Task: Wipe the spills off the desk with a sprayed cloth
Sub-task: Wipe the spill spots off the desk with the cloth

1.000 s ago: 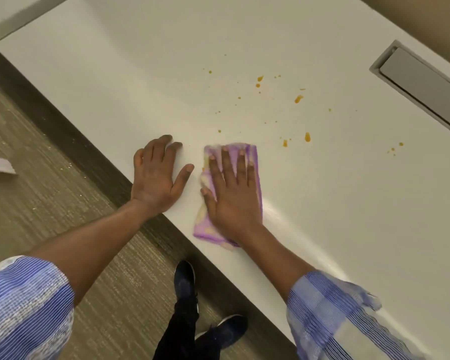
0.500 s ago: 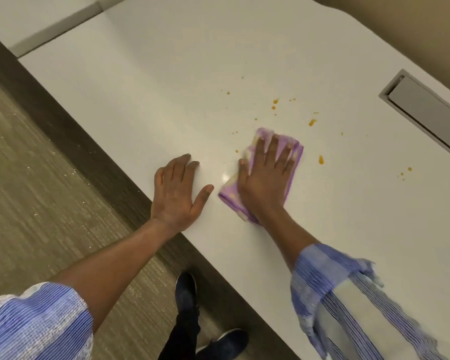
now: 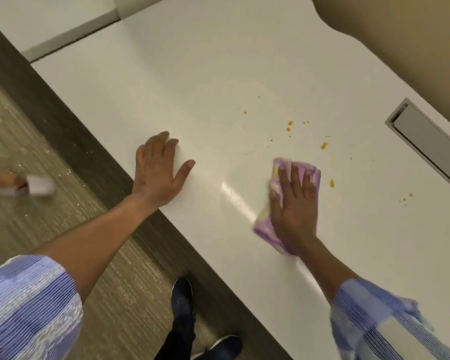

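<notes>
A: Head view, nearest first. What sits at the bottom edge?

B: Two dark shoes (image 3: 183,297) on the grey carpet (image 3: 50,229), toes toward the worktop (image 3: 192,74). Striped blue sleeves (image 3: 24,307) at both lower corners, forearms bare beyond them.

A: Left hand?

B: Left hand (image 3: 159,172) lies flat on the worktop just inside its near edge, fingers spread, thumb out to the right. Released, holding nothing.

A: Right hand?

B: Right hand (image 3: 294,203) is flat, palm down, pressed on the purple cloth (image 3: 264,228). Fingers extended over it, not curled round it; it pins the cloth to the surface rather than gripping it. The cloth looks folded, with pale yellow patches; its edges show beyond the fingertips and below the wrist.

A: Position of the cloth relative to the spills?

B: It lies on the worktop, well to the right of the left hand. One orange drop (image 3: 332,183) sits just beside its upper right corner, apart from it. More orange spots (image 3: 324,145) lie farther out beyond the fingertips, with a small pair (image 3: 289,126) beyond those and fine specks scattered around. Two small dots (image 3: 407,197) sit off to the right.

A: Surface between the hands?

B: A bright glossy streak (image 3: 234,196) runs diagonally there. Cannot tell whether it is moisture or glare.

A: Farther back?

B: A grey recessed slot (image 3: 426,146) in the worktop at right, tan wall (image 3: 400,35) behind. At far left over the carpet, a blurred pale object (image 3: 37,185); identity not readable.
</notes>
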`<state>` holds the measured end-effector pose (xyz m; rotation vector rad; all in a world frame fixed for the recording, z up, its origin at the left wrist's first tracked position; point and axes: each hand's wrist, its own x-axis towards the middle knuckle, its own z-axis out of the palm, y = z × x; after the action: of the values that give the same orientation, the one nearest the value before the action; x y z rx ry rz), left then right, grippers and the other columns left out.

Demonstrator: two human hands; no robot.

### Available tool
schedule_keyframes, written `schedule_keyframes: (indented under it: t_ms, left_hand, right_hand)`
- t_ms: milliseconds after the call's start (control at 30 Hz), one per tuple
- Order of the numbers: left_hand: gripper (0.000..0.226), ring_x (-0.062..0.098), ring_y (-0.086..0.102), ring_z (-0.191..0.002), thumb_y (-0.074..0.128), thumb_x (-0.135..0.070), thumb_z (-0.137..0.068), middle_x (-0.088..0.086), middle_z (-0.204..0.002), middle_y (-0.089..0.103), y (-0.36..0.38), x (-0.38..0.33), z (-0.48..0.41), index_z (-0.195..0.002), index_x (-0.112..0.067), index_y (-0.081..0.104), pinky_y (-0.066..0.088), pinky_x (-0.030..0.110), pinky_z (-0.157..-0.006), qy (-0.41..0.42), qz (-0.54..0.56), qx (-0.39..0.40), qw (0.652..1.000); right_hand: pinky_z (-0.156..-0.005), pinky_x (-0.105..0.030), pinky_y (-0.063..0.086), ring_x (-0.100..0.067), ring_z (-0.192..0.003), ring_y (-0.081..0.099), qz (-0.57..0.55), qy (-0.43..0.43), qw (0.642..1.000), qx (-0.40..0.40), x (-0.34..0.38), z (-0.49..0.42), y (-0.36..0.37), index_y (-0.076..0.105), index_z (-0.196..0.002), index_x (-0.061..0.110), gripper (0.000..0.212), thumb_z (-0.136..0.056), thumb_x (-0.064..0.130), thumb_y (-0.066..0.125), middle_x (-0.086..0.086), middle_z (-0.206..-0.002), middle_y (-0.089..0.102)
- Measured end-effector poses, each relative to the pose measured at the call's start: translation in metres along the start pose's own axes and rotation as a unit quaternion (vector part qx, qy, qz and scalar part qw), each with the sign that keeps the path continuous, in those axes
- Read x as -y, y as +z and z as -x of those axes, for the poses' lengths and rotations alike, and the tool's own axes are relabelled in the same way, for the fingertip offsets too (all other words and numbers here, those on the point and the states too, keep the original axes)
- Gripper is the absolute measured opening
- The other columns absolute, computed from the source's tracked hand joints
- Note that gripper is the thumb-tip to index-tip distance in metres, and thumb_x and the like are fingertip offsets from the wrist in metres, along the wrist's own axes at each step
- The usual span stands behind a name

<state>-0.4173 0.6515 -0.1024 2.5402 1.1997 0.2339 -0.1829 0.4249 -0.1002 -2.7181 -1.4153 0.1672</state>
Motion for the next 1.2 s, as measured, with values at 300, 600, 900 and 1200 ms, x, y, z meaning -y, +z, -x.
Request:
schedule_keyframes:
  t_ms: [300,600,900,1200]
  left_hand:
    - [0.075,0.042,0.043,-0.138,0.028,-0.064,-0.102,0.023,-0.151,0.045,0.01,0.011,-0.012,-0.138,-0.002,0.049,0.034,0.054,-0.109,0.021,-0.072,0.001,0.997]
    - [0.076,0.041,0.041,-0.137,0.027,-0.066,-0.101,0.02,-0.153,0.041,0.011,0.009,-0.013,-0.141,-0.004,0.046,0.033,0.054,-0.109,0.015,-0.092,0.016,0.995]
    - [0.074,0.04,0.043,-0.136,0.029,-0.066,-0.101,0.018,-0.154,0.042,0.014,0.012,-0.014,-0.14,-0.006,0.048,0.035,0.054,-0.107,0.013,-0.086,0.009,0.996]
    - [0.073,0.04,0.044,-0.136,0.032,-0.066,-0.101,0.018,-0.154,0.042,0.013,0.011,-0.015,-0.139,-0.006,0.05,0.037,0.054,-0.104,0.003,-0.083,0.024,0.996]
  right_hand:
    - [-0.13,-0.059,0.014,-0.035,-0.164,0.003,-0.03,-0.282,0.958,0.05,0.067,0.028,0.027,0.015,-0.167,0.022,0.067,-0.108,0.044,0.036,-0.006,-0.177,0.005]
    - [-0.131,-0.055,0.005,-0.039,-0.163,0.002,-0.001,-0.041,0.999,0.009,0.052,-0.087,0.002,0.017,-0.167,0.018,0.064,-0.109,0.042,0.031,-0.006,-0.176,0.011]
    - [-0.129,-0.058,0.018,-0.032,-0.164,0.003,-0.052,-0.302,0.95,0.052,0.067,-0.01,0.022,0.016,-0.167,0.022,0.067,-0.108,0.043,0.04,-0.004,-0.177,0.007]
    - [-0.131,-0.056,0.011,-0.038,-0.163,0.002,-0.04,-0.103,0.994,0.019,0.062,-0.137,0.006,0.022,-0.166,0.021,0.064,-0.108,0.047,0.03,-0.005,-0.175,0.014]
